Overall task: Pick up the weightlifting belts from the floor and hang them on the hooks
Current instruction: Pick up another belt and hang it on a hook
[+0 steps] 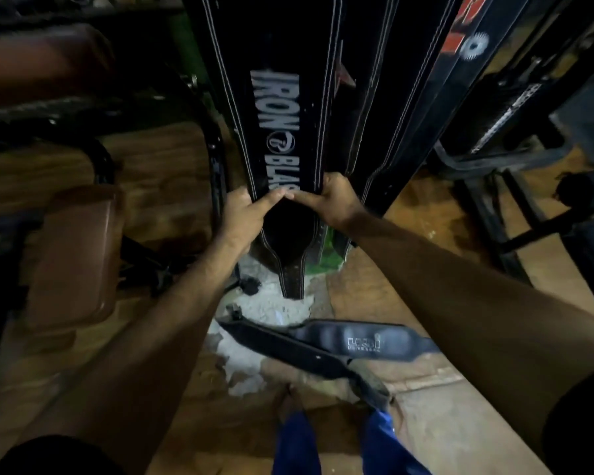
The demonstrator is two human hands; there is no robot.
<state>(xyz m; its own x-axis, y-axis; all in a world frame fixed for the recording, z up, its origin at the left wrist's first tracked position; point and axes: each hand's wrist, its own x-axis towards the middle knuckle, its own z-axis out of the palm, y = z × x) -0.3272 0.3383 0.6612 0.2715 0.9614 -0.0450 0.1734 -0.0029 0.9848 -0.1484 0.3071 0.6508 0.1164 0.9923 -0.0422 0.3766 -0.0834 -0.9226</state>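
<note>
A black belt [275, 108] with white stitching and white lettering hangs straight down in the middle of the view. My left hand [242, 214] grips its left edge and my right hand [333, 200] grips its right edge, thumbs meeting across the front. Its narrow tail [290, 275] dangles below my hands. More dark belts [391, 97] hang beside it on the right, one with red print. Another black belt [326, 341] lies on the floor near my feet. The hooks are out of view above.
A brown padded bench seat [72, 255] on a black frame [216, 173] stands at the left. Black machine frames [515, 207] stand at the right. The wooden floor [443, 406] has a broken grey patch [264, 310] under the belts. My blue trouser legs [295, 443] show at the bottom.
</note>
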